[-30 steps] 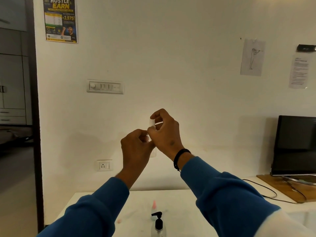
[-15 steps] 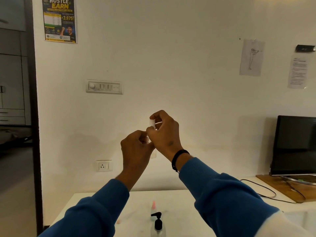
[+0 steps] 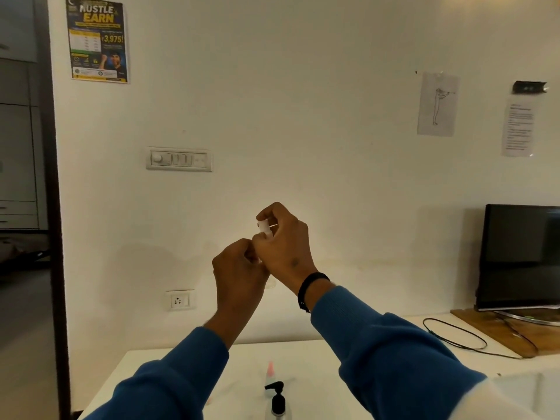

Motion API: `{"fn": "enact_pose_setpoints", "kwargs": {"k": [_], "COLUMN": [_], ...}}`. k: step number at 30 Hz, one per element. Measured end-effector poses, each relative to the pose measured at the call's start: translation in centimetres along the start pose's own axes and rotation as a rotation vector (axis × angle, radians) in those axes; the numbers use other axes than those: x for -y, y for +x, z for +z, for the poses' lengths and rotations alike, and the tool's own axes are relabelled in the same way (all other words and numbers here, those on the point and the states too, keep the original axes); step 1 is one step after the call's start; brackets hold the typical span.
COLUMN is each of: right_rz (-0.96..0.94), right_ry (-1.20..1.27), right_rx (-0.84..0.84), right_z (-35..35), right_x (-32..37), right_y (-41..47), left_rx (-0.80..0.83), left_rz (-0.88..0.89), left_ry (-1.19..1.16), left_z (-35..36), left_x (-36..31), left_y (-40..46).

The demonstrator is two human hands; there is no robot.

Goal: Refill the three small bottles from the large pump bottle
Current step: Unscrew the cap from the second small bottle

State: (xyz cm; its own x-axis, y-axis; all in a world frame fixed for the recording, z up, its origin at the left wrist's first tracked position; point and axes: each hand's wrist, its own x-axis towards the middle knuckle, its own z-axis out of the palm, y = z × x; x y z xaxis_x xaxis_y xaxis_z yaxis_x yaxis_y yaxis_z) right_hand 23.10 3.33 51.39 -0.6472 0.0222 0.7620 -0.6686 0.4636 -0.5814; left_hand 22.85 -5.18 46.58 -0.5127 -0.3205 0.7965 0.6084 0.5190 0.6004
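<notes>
A plain cream wall is filling most of your view, with a white switch panel point(image 3: 178, 159) to the left and a dark flat monitor point(image 3: 519, 257) standing off to the right, and only the near strip of the white desk point(image 3: 318, 359) is showing at the bottom.

You are holding both hands raised well above that desk, in front of the wall. Your right hand point(image 3: 286, 248) is curling its fingers round a small white plastic bottle point(image 3: 264, 227), of which only the upper end is peeking out between finger and thumb; that grip is narrow and closed on the bottle. Your left hand point(image 3: 239, 268) is pressing in just beside it with its fingers curled towards the same bottle's lower part, but what exactly it is pinching is hidden behind your knuckles, so I cannot tell whether it is on the body or on a cap.

The large clear pump bottle with the black pump head point(image 3: 277, 401) is standing untouched on the desk at the bottom edge, and a small bottle with a pink tapered cap point(image 3: 269, 372) is standing just behind it. The third small bottle is not in sight.

To my judgement you are working at the start or finish of one bottle: opening or closing it. Whether any bottle is filled cannot be read here, so count the pumping for at least one bottle as left to do.
</notes>
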Motion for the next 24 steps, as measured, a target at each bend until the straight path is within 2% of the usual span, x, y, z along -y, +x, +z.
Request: {"fn": "enact_pose_setpoints", "kwargs": {"k": [7, 14, 21, 24], "right_rz": [-0.007, 0.019, 0.030, 0.033], "right_ry": [-0.047, 0.012, -0.015, 0.009], "right_rx": [-0.079, -0.024, -0.073, -0.025], "right_z": [-0.3, -0.7, -1.0, -1.3], "right_x": [-0.7, -0.5, -1.0, -0.9], "right_y": [0.2, 0.0, 0.0, -0.1], "left_rx": [0.009, 0.003, -0.010, -0.001], "left_rz": [0.006, 0.002, 0.022, 0.017], "left_ry": [-0.017, -0.003, 0.007, -0.014], "left_z": [0.1, 0.4, 0.7, 0.5], "left_x": [-0.2, 0.1, -0.1, 0.0], "left_y": [0.0, -0.1, -0.1, 0.0]}}
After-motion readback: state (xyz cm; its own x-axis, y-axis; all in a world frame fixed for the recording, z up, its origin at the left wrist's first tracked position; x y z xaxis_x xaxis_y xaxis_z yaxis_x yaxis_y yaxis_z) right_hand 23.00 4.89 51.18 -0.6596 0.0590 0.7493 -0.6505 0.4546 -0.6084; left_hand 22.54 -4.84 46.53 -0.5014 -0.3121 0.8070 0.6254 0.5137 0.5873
